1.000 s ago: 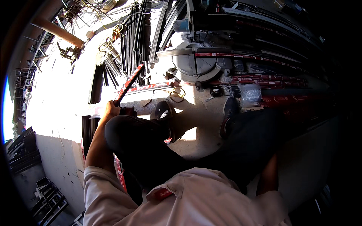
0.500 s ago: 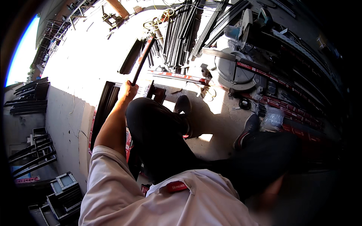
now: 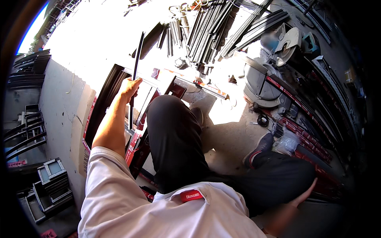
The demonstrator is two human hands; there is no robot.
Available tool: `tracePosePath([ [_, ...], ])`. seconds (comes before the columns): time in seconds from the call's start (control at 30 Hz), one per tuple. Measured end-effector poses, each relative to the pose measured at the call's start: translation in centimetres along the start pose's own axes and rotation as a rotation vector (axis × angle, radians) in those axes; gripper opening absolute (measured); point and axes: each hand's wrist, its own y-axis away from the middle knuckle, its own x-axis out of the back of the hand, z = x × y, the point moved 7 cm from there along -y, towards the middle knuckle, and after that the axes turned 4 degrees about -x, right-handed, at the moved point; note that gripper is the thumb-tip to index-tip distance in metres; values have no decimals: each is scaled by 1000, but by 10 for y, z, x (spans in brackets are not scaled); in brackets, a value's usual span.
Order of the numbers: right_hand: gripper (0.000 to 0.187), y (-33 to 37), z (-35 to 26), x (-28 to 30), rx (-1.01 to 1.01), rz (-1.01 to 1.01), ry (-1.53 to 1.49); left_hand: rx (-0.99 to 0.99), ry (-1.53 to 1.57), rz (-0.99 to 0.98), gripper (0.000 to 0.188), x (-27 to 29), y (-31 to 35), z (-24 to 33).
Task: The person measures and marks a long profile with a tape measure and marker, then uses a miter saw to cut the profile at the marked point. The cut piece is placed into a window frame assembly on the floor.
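Note:
My left hand (image 3: 130, 88) is closed round a long, narrow dark metal profile (image 3: 137, 57). One end of the profile points away from me and the other reaches below my fist. Beneath it lie frame pieces with red film (image 3: 134, 147), beside my left knee. A bundle of dark profiles (image 3: 104, 101) runs along the left of that hand. At the lower right, my right hand (image 3: 306, 195) lies along the outside of my bent right leg. Its fingers look stretched out, though the leg partly covers them, and nothing shows in it.
A mitre saw (image 3: 264, 81) stands ahead to the right, with a red-filmed profile (image 3: 291, 93) across it. Loose dark profiles (image 3: 208, 33) cover the floor ahead. Clear plastic wrap (image 3: 287, 142) lies near my right foot. Small window frames (image 3: 51, 170) are stacked at lower left.
The profile in my left hand has turned more upright in view, and its lower end now shows below the fist. My right hand has come forward along my leg. The view has shifted.

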Motion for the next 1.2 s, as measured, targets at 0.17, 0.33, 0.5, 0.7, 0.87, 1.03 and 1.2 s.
tracePosePath([
  [0.17, 58, 41, -30, -62, -30, -243, 170, 69, 101, -123, 35, -20, 7, -42],
  [0.33, 55, 54, -46, -95, 104, -368, 351, 158, 1, -185, 101, -29, 6, -65],
  [0.5, 57, 53, -65, -104, 378, -341, 724, 188, 9, -183, 101, -38, 10, -58],
  [0.7, 60, 46, -71, -101, 519, -368, 880, -7, -248, -128, 53, -58, 4, -60],
  [0.87, 59, 49, -62, -107, 428, -388, 775, -63, -217, 71, 70, -36, 8, -82],
  [1.03, 57, 51, -67, -110, 472, -396, 807, 32, -246, -6, 82, -44, 36, -43],
  [1.2, 53, 41, -67, -111, 553, -427, 861, 60, -222, 26, 70, -41, 61, -33],
])
